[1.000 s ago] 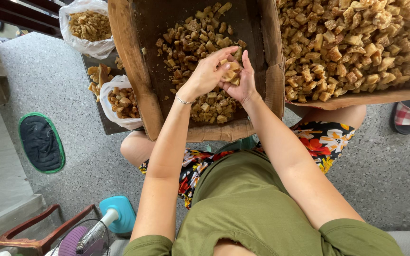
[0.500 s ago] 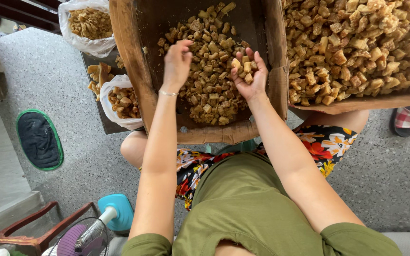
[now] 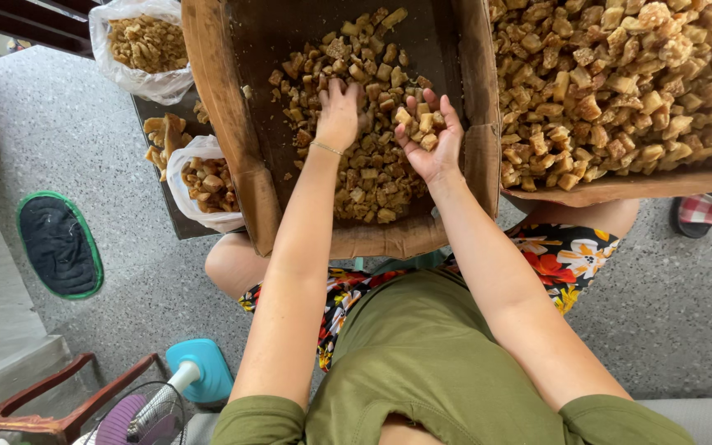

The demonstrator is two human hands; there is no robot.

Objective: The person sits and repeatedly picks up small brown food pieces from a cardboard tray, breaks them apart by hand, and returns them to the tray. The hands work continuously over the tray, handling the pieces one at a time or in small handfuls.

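Note:
A brown cardboard box (image 3: 224,132) in front of me holds a loose heap of golden-brown fried chunks (image 3: 372,173). My left hand (image 3: 339,111) reaches palm-down into the heap, fingers curled among the pieces; a thin bracelet sits on the wrist. My right hand (image 3: 428,136) is turned palm-up just right of it, cupping a small pile of the chunks above the box. To the right, a second cardboard box (image 3: 620,185) is piled full of the same chunks.
Two white plastic bags of chunks (image 3: 138,41) (image 3: 203,181) sit to the left on a dark tray. A dark mat with green trim (image 3: 59,243) lies on the grey speckled floor. A small fan (image 3: 158,404) stands bottom left, a checked slipper (image 3: 706,210) at right.
My hands, joined over the heap a second ago, parted. The left hand went forward into the chunks; the right hand stayed palm-up with its handful.

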